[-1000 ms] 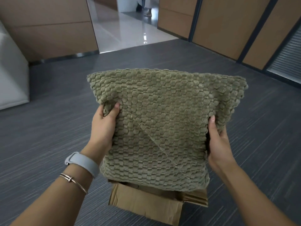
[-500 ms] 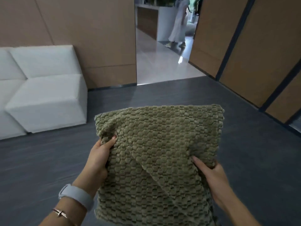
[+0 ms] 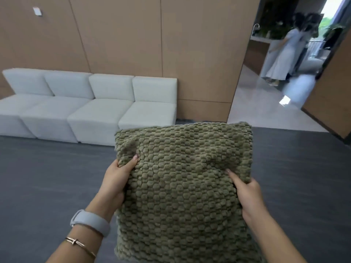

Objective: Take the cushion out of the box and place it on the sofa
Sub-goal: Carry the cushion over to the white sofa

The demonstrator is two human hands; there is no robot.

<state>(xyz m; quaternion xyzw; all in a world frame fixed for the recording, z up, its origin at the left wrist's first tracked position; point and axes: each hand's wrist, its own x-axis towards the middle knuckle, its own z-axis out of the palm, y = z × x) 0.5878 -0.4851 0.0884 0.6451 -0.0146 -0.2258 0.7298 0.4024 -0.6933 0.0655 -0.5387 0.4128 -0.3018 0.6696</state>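
Observation:
An olive-green cushion [image 3: 186, 186] with a bumpy knitted texture hangs upright in front of me, held in the air by both hands. My left hand [image 3: 116, 179] grips its left edge, thumb on the front face. My right hand [image 3: 247, 194] grips the right edge lower down, thumb pressed into the fabric. A long white sectional sofa [image 3: 91, 109] stands against the wooden wall, ahead and to the left of the cushion. The box is out of view.
Dark grey carpet [image 3: 47, 177] lies between me and the sofa. Wooden wall panels [image 3: 171, 44] run behind the sofa. On the right, a doorway opens onto a glossy tiled floor [image 3: 266, 109], where a person in a light dress [image 3: 283, 56] stands.
The view has swung up and left, so the whole sofa shows and the box has dropped out of sight. Both hands still hold the cushion, which sits lower right in view.

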